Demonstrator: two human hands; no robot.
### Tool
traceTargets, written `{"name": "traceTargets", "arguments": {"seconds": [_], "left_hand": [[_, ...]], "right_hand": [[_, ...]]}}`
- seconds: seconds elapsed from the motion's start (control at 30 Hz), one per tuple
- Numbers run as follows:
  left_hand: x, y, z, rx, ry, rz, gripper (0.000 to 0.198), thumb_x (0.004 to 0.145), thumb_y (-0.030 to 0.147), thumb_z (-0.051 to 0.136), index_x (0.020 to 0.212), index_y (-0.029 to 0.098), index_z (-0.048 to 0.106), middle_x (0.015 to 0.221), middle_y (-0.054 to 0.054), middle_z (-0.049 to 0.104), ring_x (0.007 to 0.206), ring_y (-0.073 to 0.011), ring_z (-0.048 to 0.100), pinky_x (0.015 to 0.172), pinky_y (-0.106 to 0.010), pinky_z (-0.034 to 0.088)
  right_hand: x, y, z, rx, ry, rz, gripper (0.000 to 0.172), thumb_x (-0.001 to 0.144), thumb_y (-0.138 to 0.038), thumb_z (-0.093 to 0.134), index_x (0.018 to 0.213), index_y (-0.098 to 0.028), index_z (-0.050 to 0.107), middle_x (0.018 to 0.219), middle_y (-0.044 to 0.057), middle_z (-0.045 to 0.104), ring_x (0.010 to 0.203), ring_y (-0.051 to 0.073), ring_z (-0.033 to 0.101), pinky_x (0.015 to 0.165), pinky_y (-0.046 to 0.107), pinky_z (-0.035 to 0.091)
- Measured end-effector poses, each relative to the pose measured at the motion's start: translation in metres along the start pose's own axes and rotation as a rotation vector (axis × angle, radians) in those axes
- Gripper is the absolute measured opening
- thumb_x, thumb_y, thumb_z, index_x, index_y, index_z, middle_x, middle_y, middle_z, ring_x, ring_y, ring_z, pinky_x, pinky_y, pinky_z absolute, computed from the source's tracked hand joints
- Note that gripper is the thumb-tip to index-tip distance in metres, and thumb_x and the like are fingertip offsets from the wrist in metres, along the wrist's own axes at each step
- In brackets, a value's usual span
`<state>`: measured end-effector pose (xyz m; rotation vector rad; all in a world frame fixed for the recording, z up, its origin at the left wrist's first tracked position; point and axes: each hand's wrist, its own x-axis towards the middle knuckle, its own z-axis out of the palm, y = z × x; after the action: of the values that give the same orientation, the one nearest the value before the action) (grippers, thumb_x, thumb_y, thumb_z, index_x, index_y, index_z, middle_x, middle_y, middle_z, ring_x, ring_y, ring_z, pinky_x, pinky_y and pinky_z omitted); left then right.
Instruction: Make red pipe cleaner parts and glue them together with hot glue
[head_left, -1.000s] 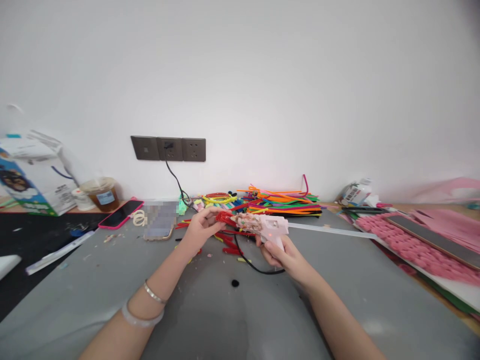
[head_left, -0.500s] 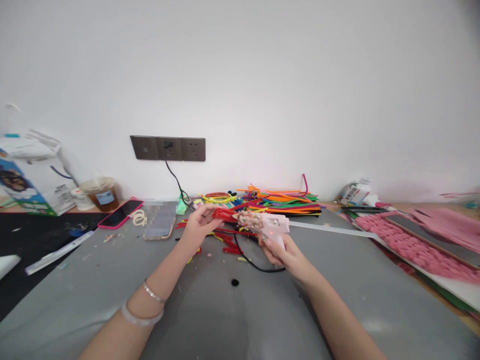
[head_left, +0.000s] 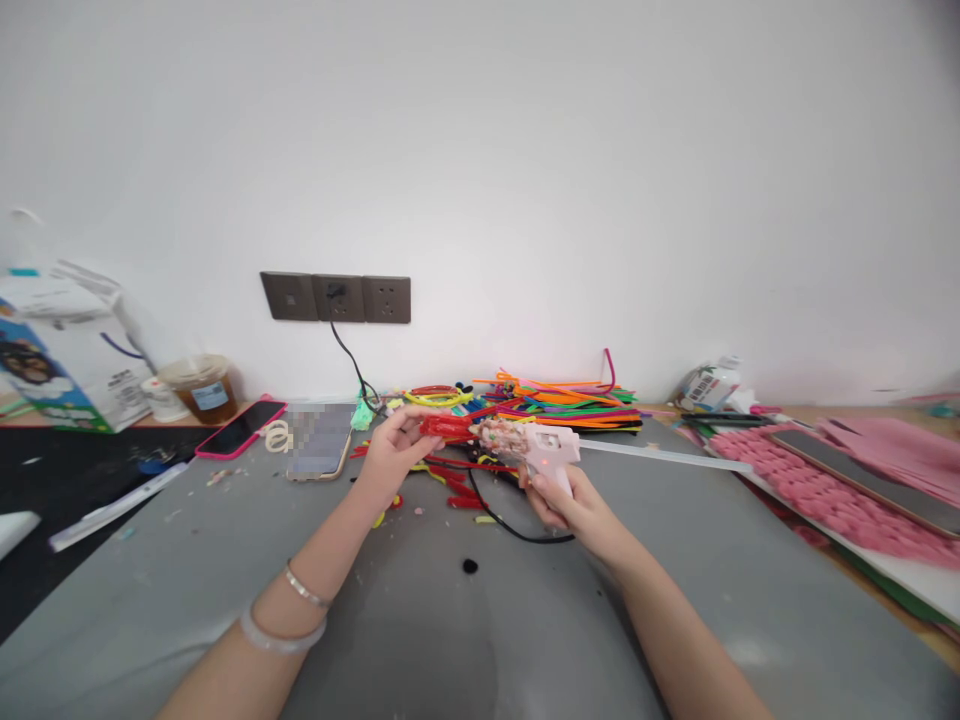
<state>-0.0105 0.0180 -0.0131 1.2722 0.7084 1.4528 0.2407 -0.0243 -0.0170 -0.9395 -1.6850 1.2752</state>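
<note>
My right hand (head_left: 561, 502) grips the handle of a pink glue gun (head_left: 541, 445) whose decorated nozzle end points left. A long clear glue stick (head_left: 660, 459) juts out of its back to the right, and its black cord (head_left: 517, 530) loops on the grey table (head_left: 420, 620). My left hand (head_left: 396, 448) pinches a red pipe-cleaner piece (head_left: 446, 427) and holds it right at the gun's tip. Loose red pipe-cleaner bits (head_left: 461, 490) lie just under both hands.
A heap of coloured pipe cleaners (head_left: 562, 402) lies by the wall. Left are two phones (head_left: 241, 427) (head_left: 321, 440), a lidded cup (head_left: 201, 388) and a carton (head_left: 60, 350). Pink sheets and a dark strip (head_left: 847, 478) fill the right. Wall sockets (head_left: 336, 298) hold a plug.
Both hands, with the glue gun and the red piece, have drifted slightly up and away from me. The grips are the same.
</note>
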Motion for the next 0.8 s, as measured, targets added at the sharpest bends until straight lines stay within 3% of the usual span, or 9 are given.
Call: {"name": "traceTargets", "arguments": {"seconds": [0.07, 0.23, 0.33, 0.5, 0.8], "left_hand": [[-0.0001, 0.0001, 0.0001, -0.004, -0.004, 0.009, 0.026, 0.074, 0.024, 0.08, 0.098, 0.02, 0.07, 0.11, -0.007, 0.073, 0.1, -0.0213, 0.068, 0.078, -0.03, 0.06], [0.0009, 0.0002, -0.0004, -0.041, 0.032, 0.005, 0.028, 0.07, 0.024, 0.082, 0.094, 0.02, 0.068, 0.097, -0.002, 0.072, 0.086, -0.0166, 0.069, 0.074, -0.028, 0.061], [0.0017, -0.0003, -0.0016, -0.047, 0.039, 0.013, 0.028, 0.071, 0.024, 0.082, 0.094, 0.02, 0.067, 0.092, -0.001, 0.072, 0.083, -0.0156, 0.069, 0.074, -0.029, 0.061], [0.0009, -0.0016, -0.0017, 0.054, -0.096, 0.084, 0.024, 0.075, 0.022, 0.078, 0.097, 0.019, 0.07, 0.105, -0.007, 0.073, 0.097, -0.0197, 0.07, 0.081, -0.029, 0.059], [-0.0037, 0.0044, 0.0043, 0.205, -0.235, 0.069, 0.022, 0.079, 0.017, 0.071, 0.101, 0.017, 0.072, 0.109, -0.011, 0.075, 0.107, -0.0241, 0.069, 0.091, -0.033, 0.053]], "right_hand": [[-0.0001, 0.0012, -0.0006, 0.005, 0.008, 0.002, 0.047, 0.091, -0.063, 0.051, 0.097, -0.016, 0.057, 0.043, -0.01, 0.035, 0.04, 0.008, 0.021, 0.043, 0.024, 0.018], [-0.0002, 0.0057, -0.0039, -0.003, 0.031, -0.04, 0.049, 0.091, -0.062, 0.051, 0.089, -0.015, 0.061, 0.044, -0.008, 0.035, 0.042, 0.008, 0.023, 0.044, 0.025, 0.018], [-0.0002, 0.0081, -0.0063, 0.021, 0.047, -0.073, 0.05, 0.091, -0.062, 0.052, 0.101, -0.014, 0.061, 0.045, -0.01, 0.034, 0.042, 0.008, 0.021, 0.044, 0.025, 0.017], [-0.0019, 0.0099, -0.007, 0.085, -0.01, -0.124, 0.046, 0.093, -0.061, 0.049, 0.091, -0.016, 0.059, 0.042, -0.01, 0.032, 0.04, 0.008, 0.019, 0.044, 0.026, 0.015], [-0.0049, 0.0104, -0.0022, 0.133, -0.126, -0.088, 0.048, 0.093, -0.061, 0.05, 0.103, -0.014, 0.057, 0.046, -0.011, 0.034, 0.041, 0.007, 0.019, 0.044, 0.024, 0.017]]}}
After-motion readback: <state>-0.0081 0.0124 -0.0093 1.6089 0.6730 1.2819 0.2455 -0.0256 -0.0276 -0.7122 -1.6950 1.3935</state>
